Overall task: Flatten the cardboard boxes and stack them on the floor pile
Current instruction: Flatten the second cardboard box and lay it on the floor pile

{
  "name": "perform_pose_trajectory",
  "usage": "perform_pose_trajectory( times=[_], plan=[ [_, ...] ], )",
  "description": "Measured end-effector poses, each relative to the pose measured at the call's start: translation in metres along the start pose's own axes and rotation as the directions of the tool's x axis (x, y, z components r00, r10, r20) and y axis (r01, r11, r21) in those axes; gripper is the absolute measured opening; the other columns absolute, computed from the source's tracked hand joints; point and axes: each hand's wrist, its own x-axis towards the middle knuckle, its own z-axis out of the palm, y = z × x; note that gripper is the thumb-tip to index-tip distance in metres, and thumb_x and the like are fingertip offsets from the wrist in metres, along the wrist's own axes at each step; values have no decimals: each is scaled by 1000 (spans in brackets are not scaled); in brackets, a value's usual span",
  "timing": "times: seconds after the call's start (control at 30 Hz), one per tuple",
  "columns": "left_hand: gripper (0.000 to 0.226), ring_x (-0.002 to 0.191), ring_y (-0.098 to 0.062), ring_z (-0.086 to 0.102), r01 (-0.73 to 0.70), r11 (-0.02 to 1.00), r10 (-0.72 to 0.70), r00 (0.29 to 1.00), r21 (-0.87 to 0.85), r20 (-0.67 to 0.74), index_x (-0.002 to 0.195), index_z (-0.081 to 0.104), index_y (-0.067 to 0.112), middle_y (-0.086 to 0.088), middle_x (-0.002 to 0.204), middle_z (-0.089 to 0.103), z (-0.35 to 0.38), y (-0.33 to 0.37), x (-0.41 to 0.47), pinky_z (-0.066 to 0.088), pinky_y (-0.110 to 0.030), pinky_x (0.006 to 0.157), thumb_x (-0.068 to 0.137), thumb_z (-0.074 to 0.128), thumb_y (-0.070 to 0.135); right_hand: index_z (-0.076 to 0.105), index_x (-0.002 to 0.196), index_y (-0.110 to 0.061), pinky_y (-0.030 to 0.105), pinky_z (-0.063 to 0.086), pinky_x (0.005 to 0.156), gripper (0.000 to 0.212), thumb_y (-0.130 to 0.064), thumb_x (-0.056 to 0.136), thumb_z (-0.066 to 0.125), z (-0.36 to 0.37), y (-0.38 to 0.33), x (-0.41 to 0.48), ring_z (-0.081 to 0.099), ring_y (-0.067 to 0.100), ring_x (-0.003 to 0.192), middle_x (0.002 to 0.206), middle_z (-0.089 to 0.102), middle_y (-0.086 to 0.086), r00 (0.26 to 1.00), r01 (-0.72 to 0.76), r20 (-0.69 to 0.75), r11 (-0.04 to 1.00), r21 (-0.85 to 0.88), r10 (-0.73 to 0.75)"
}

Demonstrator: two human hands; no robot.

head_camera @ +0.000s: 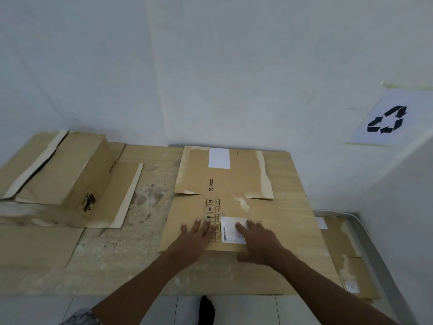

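head view: the left hand (pixel 198 233) and right hand (pixel 257 238) are lying flat, fingers straight, pressing on the near end of the flat box (pixel 234 184). it is lying on the pile (pixel 117 266), toward the far right corner. a second box (pixel 70 165) is standing unflattened at the far left corner.

Single head-worn wide-angle view, looking forward and down, near over flattened cardboard (pixel 234 191), white wall (pixel 210 66) beyond

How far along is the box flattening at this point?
Done: one PICO box lies flat on the floor pile. In hand: left hand and right hand press it down, fingers straight. Left to do: the box at far left is not flattened.
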Motion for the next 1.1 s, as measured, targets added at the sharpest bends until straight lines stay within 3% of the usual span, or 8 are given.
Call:
perform_pose_trajectory(
  times=[0.1, 0.27, 0.4, 0.53, 0.67, 0.83, 1.0, 1.1],
  plan=[
    [71, 148, -40, 14, 20, 998, -22, 1000, -63, -21, 156, 4, 12, -15, 164, 6, -24, -7, -7, 29, -61, 111, 97, 44, 2, -2, 153, -32, 57, 24, 114, 91, -51, 86, 56, -7, 4, -17, 12, 34, 148, 163, 4, 8, 995, -6, -100, 999, 47, 11],
    [69, 147, -40, 18, 37, 996, -37, 999, -76, -1, 156, 8, 9, -17, 163, 8, -37, 5, -28, 29, -56, 113, 97, 42, -1, -4, 152, -37, 63, 21, 113, 81, -9, 96, 48, -19, 1, -37, 9, 37, 148, 164, 1, 7, 998, -5, -64, 1000, 27, 6],
    [75, 150, -31, 13, 145, 989, -146, 989, -42, -21, 156, 0, 10, -13, 164, 3, -46, 18, -38, 19, -47, 119, 95, 40, -8, 2, 153, -34, 64, 27, 109, 78, -7, 96, 48, -35, 0, -45, 18, 40, 145, 163, 8, 10, 996, 32, -82, 999, -34, -34],
    [68, 147, -25, 25, 153, 988, -153, 987, -4, -49, 156, 13, 14, -9, 163, 18, -72, 36, -37, 25, -40, 116, 97, 42, -2, 11, 153, -30, 53, 38, 104, 72, -4, 95, 45, -46, 22, -67, 29, 37, 142, 161, 17, 10, 980, 79, -177, 995, -56, -88],
    [58, 126, -25, 51, 148, 989, -147, 986, 13, -81, 153, 26, 21, -5, 152, 42, -112, 67, -17, 44, -38, 96, 98, 40, 11, 31, 149, -25, 38, 45, 98, 58, -8, 96, 44, -53, 71, -97, 45, 27, 135, 156, 34, 5, 935, 111, -343, 993, 46, -88],
    [54, 105, -29, 64, 131, 991, -132, 989, -18, -72, 147, 39, 32, -9, 126, 64, -153, 134, 13, 52, -38, 83, 96, 41, 17, 54, 135, -28, 37, 48, 84, 42, -18, 95, 50, -84, 153, -142, 61, 29, 108, 129, 64, 4, 903, 174, -412, 981, 86, -124],
    [46, 114, -29, 60, 86, 996, -86, 989, -4, -120, 144, 46, 34, -7, 131, 63, -215, 208, 55, 47, -34, 89, 100, 43, 23, 63, 128, -23, 34, 49, 89, 33, -26, 96, 58, -122, 255, -180, 66, 26, 104, 119, 70, 4, 894, 220, -421, 968, 119, -151],
    [44, 124, -28, 54, 61, 998, -63, 992, -28, -108, 145, 47, 30, -5, 140, 57, -234, 256, 80, 43, -32, 94, 102, 43, 23, 58, 133, -25, 31, 46, 79, 35, -22, 98, 56, -131, 305, -200, 65, 25, 93, 111, 71, 9, 933, 202, -324, 973, 111, -156]
  ],
)
